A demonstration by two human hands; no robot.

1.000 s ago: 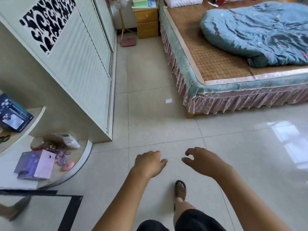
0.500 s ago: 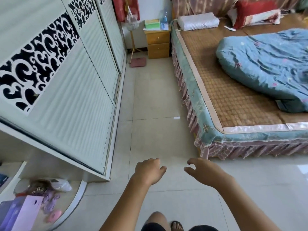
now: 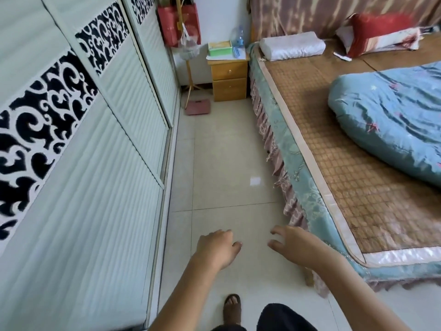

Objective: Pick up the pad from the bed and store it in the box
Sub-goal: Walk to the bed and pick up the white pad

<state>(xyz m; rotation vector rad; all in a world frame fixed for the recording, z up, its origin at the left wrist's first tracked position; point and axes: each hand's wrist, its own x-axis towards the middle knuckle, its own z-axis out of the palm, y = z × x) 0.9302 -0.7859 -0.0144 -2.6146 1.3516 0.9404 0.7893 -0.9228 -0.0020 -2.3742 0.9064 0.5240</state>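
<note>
Head view looks down a strip of pale tiled floor [image 3: 222, 168] running up the middle of the frame. Along the left side stands a wardrobe [image 3: 78, 163] with ribbed white sliding doors and black-and-white scroll panels. Along the right lies the bed [image 3: 293, 168], edged in teal fabric with a pink ruffled skirt and topped by a woven brown mat [image 3: 353, 182]. A rumpled blue quilt [image 3: 391, 125] fills the right edge, a white pillow [image 3: 292, 45] sits at the upper centre-right, and a red cushion [image 3: 381, 29] is in the upper right. Which of the things on the bed is the pad I cannot tell. A yellow wooden nightstand [image 3: 229, 78] stands at the top centre carrying a green box [image 3: 220, 48], with a pink scale [image 3: 198, 107] on the floor just to its left.

Both arms reach forward at the bottom centre. The left hand [image 3: 218, 249] has its fingers curled loosely inward and holds nothing; the right hand [image 3: 296, 244], near the corner of the bed, has its fingers spread and bent, also holding nothing. A sandalled foot [image 3: 232, 306] shows at the bottom edge.

Compared with half a second ago, the bed's corner sits lower and nearer the right hand, the nightstand appears larger, and the low shelf with purple items has left the lower left
</note>
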